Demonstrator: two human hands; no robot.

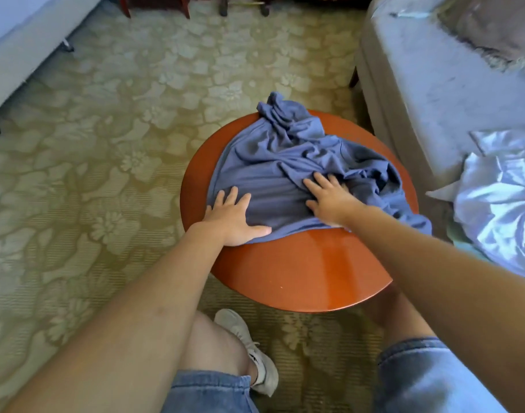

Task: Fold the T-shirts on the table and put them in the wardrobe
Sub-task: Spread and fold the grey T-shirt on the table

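A blue T-shirt (273, 162) lies crumpled across the far half of a round red-brown table (300, 272). Its near part is spread fairly smooth, while the far and right parts are bunched, and one corner hangs over the right rim. My left hand (235, 216) lies flat on the shirt's near left edge, fingers straight and spread. My right hand (329, 198) presses flat on the cloth a little to the right, fingers spread toward the wrinkles.
A grey upholstered seat (434, 93) stands at the right with a pale shiny cloth (502, 204) draped on its near part. Patterned carpet (106, 174) covers the floor. My knees and a white shoe (249, 350) are under the table's near rim.
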